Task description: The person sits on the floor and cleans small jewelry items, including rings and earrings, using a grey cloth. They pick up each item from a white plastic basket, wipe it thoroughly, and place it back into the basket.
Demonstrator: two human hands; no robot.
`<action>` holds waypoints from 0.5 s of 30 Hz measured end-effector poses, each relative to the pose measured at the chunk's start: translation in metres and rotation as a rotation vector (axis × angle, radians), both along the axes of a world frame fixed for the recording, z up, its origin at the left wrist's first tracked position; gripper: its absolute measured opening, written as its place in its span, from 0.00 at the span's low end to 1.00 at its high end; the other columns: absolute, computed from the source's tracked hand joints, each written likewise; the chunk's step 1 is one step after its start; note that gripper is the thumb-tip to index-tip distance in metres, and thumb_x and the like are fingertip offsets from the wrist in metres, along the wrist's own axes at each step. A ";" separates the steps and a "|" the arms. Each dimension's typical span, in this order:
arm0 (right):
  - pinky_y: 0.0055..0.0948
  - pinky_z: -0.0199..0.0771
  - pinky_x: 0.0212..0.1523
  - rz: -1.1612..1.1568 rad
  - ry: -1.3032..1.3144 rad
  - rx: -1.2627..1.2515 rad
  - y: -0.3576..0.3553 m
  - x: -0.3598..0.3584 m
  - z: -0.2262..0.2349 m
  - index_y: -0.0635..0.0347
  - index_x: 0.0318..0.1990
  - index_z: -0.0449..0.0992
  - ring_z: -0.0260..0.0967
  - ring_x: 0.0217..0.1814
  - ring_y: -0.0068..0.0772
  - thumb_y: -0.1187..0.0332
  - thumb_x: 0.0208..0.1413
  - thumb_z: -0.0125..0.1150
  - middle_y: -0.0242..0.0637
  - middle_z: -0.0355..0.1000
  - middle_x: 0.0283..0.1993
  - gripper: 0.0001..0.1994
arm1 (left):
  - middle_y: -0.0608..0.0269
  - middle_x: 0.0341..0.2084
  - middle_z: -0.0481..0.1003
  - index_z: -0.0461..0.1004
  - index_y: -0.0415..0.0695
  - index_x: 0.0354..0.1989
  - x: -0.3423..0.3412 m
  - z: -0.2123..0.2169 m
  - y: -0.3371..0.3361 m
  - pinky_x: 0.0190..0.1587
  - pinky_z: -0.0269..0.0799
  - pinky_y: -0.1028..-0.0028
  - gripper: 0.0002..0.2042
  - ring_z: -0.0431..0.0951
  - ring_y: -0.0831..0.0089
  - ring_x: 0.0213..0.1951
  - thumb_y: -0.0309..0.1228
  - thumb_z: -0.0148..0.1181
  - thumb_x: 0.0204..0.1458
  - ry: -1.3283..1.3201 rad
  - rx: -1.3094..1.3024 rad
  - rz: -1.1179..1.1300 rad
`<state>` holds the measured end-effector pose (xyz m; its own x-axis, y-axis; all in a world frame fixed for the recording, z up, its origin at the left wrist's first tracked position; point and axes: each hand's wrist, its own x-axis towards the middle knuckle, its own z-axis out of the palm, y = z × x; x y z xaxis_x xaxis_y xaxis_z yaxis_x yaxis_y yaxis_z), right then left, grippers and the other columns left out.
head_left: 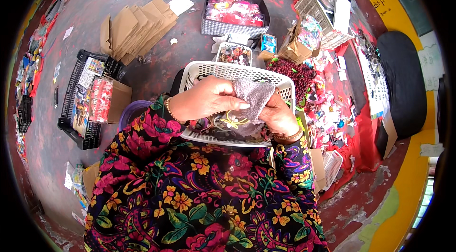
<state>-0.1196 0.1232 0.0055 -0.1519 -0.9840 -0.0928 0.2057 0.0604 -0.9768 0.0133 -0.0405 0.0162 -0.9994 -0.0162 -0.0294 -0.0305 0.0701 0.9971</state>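
A greyish-purple fuzzy cloth (253,94) is held up over a white plastic basket (202,67) in front of me. My right hand (280,115) is closed round the cloth's right side. My left hand (205,97) pinches at its left edge, with the thumb stretched along the near side and the fingertips partly hidden. Beneath my hands, the basket holds dark things in clear wrapping, among them a piece with a yellow-green bow shape (232,121). What lies under the cloth is hidden.
Beyond the basket stand a small white basket of trinkets (235,55) and a checked box of pink packets (235,14). Flattened cardboard boxes (137,28) and a black crate (78,95) are to the left. Dark red beads (292,74) and scattered trinkets (327,119) lie to the right.
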 end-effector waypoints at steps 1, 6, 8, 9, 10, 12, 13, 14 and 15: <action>0.24 0.62 0.51 0.019 -0.027 -0.010 0.000 0.001 0.003 0.63 0.53 0.64 0.62 0.51 0.23 0.75 0.55 0.50 0.33 0.66 0.50 0.17 | 0.70 0.23 0.72 0.73 0.35 0.30 0.000 -0.002 -0.001 0.30 0.65 0.81 0.08 0.67 0.86 0.27 0.29 0.57 0.50 0.012 0.021 -0.016; 0.25 0.61 0.52 0.083 -0.152 -0.120 0.000 0.002 0.002 0.63 0.55 0.62 0.62 0.52 0.23 0.74 0.55 0.49 0.32 0.65 0.51 0.18 | 0.65 0.25 0.74 0.73 0.34 0.31 0.004 -0.004 0.003 0.34 0.66 0.80 0.07 0.70 0.82 0.30 0.26 0.57 0.48 -0.133 0.472 0.006; 0.26 0.60 0.53 0.113 -0.201 -0.113 -0.001 -0.003 -0.002 0.63 0.55 0.62 0.62 0.52 0.25 0.73 0.55 0.51 0.33 0.65 0.51 0.19 | 0.63 0.26 0.73 0.73 0.35 0.31 0.004 -0.011 0.000 0.36 0.66 0.79 0.06 0.71 0.79 0.30 0.25 0.56 0.48 -0.143 0.567 0.065; 0.26 0.60 0.53 0.116 -0.245 -0.142 -0.001 -0.003 -0.002 0.63 0.55 0.62 0.62 0.52 0.25 0.73 0.54 0.51 0.33 0.65 0.52 0.19 | 0.63 0.26 0.73 0.73 0.35 0.31 0.005 -0.013 -0.002 0.37 0.66 0.78 0.06 0.71 0.78 0.30 0.25 0.56 0.48 -0.146 0.613 0.097; 0.26 0.60 0.53 0.120 -0.289 -0.170 -0.001 -0.002 -0.003 0.64 0.54 0.62 0.62 0.52 0.26 0.73 0.54 0.52 0.33 0.65 0.52 0.19 | 0.63 0.26 0.72 0.72 0.35 0.31 0.006 -0.014 -0.002 0.37 0.65 0.77 0.06 0.70 0.77 0.31 0.25 0.55 0.49 -0.028 0.705 0.139; 0.27 0.60 0.53 0.036 -0.257 -0.153 0.001 -0.001 -0.008 0.64 0.53 0.64 0.63 0.52 0.26 0.73 0.53 0.53 0.34 0.66 0.51 0.19 | 0.63 0.27 0.70 0.71 0.36 0.30 0.007 -0.013 -0.002 0.36 0.64 0.76 0.06 0.68 0.75 0.31 0.27 0.52 0.50 0.205 0.887 0.218; 0.27 0.60 0.53 0.021 -0.269 -0.146 0.002 0.000 -0.007 0.64 0.53 0.65 0.63 0.52 0.26 0.72 0.53 0.53 0.34 0.66 0.51 0.18 | 0.60 0.27 0.69 0.70 0.37 0.29 0.008 -0.010 -0.004 0.37 0.63 0.73 0.06 0.66 0.73 0.33 0.28 0.52 0.50 0.217 0.894 0.251; 0.26 0.61 0.53 0.007 -0.282 -0.136 0.002 0.000 -0.007 0.64 0.52 0.65 0.63 0.52 0.26 0.72 0.53 0.53 0.34 0.66 0.51 0.18 | 0.61 0.27 0.69 0.70 0.37 0.29 0.008 -0.011 -0.002 0.37 0.63 0.73 0.06 0.67 0.73 0.33 0.28 0.53 0.50 0.226 0.897 0.238; 0.26 0.61 0.53 0.006 -0.269 -0.140 0.000 0.003 -0.004 0.64 0.51 0.66 0.64 0.51 0.26 0.72 0.53 0.53 0.34 0.68 0.49 0.17 | 0.61 0.28 0.69 0.70 0.37 0.30 0.009 -0.014 0.001 0.37 0.62 0.74 0.06 0.67 0.73 0.33 0.28 0.53 0.50 0.235 0.899 0.226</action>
<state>-0.1167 0.1229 0.0015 -0.1345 -0.9909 0.0072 0.4585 -0.0687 -0.8860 0.0219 -0.0398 0.0025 -0.9575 -0.2783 0.0761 0.2581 -0.7082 0.6572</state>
